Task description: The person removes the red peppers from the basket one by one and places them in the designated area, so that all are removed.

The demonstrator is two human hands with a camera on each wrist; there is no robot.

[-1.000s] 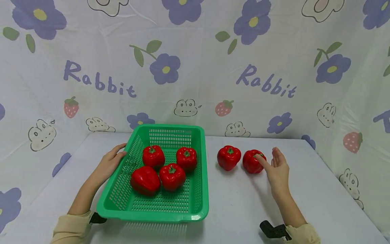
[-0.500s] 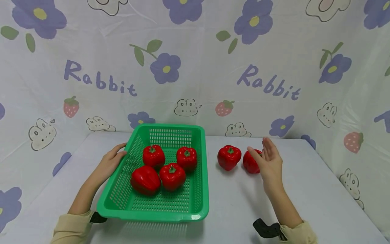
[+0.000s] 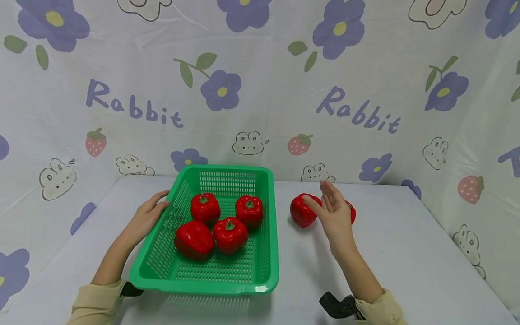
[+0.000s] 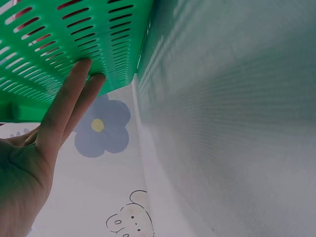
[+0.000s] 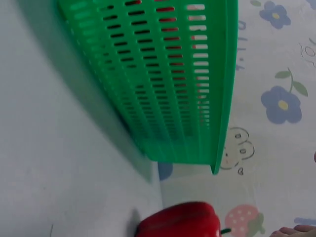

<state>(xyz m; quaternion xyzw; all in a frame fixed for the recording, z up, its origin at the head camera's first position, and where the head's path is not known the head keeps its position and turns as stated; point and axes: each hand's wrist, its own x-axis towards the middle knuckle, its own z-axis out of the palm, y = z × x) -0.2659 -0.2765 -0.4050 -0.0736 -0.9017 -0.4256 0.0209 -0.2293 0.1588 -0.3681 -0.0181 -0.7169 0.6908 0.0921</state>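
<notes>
A green plastic basket (image 3: pixel 203 287) with slotted walls holds several red bell peppers (image 3: pixel 230 235). At its left side, my left hand (image 3: pixel 145 220) touches the outer wall; the left wrist view shows straight fingers (image 4: pixel 74 96) against the slots. My right hand (image 3: pixel 335 221), fingers extended and thumb apart, hovers over the table to the right of the basket with nothing in it. It partly covers two loose bell peppers: the nearer-to-basket one (image 3: pixel 302 211) by its thumb, the other one (image 3: pixel 351 212) mostly hidden behind it. The right wrist view catches a loose pepper (image 5: pixel 180 221) low in frame.
A white table (image 3: pixel 406 253) carries everything. Behind it hangs a pale curtain (image 3: pixel 268 90) printed with flowers, rabbits and strawberries. Black wrist mounts (image 3: pixel 337 306) sit at the cuffs.
My right hand has moved left, from beside the right-hand loose pepper to in front of it and near the other one. The left hand, basket and peppers have stayed put.
</notes>
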